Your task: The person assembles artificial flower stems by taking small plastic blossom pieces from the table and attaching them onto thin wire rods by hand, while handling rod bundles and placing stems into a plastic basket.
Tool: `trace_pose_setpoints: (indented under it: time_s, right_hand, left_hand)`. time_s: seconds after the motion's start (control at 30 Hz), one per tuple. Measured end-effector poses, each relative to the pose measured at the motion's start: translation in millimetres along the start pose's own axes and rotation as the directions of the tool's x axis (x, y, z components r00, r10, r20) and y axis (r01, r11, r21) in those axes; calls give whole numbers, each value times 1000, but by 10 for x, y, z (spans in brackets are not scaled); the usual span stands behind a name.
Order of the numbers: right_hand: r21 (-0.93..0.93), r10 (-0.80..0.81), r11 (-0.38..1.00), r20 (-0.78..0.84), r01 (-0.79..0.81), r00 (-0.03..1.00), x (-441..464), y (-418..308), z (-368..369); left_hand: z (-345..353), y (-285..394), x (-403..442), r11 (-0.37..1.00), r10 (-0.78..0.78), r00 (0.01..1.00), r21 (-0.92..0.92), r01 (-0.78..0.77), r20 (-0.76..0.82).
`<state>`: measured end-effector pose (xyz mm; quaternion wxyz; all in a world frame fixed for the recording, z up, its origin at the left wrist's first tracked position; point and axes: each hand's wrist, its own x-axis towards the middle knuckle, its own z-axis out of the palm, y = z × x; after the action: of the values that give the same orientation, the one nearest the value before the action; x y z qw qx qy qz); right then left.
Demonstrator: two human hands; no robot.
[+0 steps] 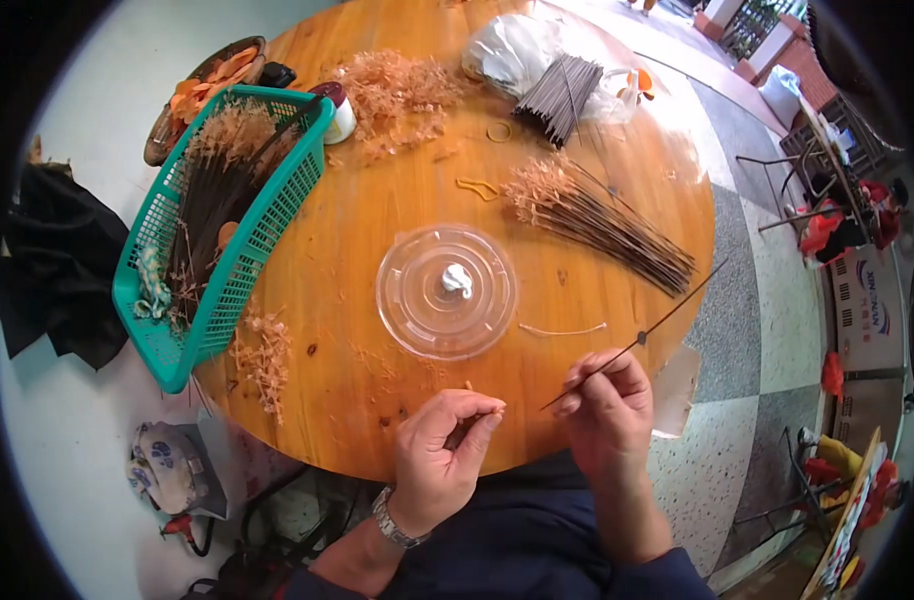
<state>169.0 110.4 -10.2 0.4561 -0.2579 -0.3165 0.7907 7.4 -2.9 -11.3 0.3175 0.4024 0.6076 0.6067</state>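
Observation:
Between its thumb and fingers, my right hand (611,400) holds a thin dark stick (667,318), slanting up to the right with a small dark knob partway along. My left hand (447,440), a watch on its wrist, is closed in a pinch; a tiny pale orange bit shows at the fingertips, too small to name. Beyond both hands lies a round clear plastic lid (402,318) with a white dab of soft paste (456,281) at its centre. To the right of the lid is a thin pale strip (563,329). Further back rests a bundle of sticks tipped with orange dried flowers (602,220).
On the left, a green plastic basket (239,290) holds more flowered sticks. Loose dried flowers (397,95) are heaped at the back, beside a small jar (339,115). Bare dark sticks (562,95) lie by a white plastic bag (512,55). The wooden table (347,420) has a curved edge.

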Motion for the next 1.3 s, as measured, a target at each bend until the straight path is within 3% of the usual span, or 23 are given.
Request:
trace_pose_setpoints:
  time_s: [0.17, 0.3, 0.5, 0.93, 1.3]
  right_hand:
    - [-49, -112, 992, 66, 115, 992, -10, 221, 103]
    - [21, -178, 984, 88, 176, 980, -31, 301, 36]
    - [-73, -224, 970, 120, 234, 967, -50, 326, 84]
    - [-130, -234, 960, 110, 247, 966, -67, 359, 103]
    - [-204, -298, 925, 138, 321, 945, -64, 381, 112]
  left_hand:
    - [7, 42, 32, 1000, 6, 1000, 31, -6, -4]
    - [-8, 41, 34, 999, 1, 1000, 40, -1, 12]
    - [-14, 69, 49, 997, -3, 1000, 79, 2, 23]
    - [-10, 23, 58, 992, 71, 997, 99, -73, 28]
    - [-23, 44, 40, 991, 38, 999, 127, -42, 33]
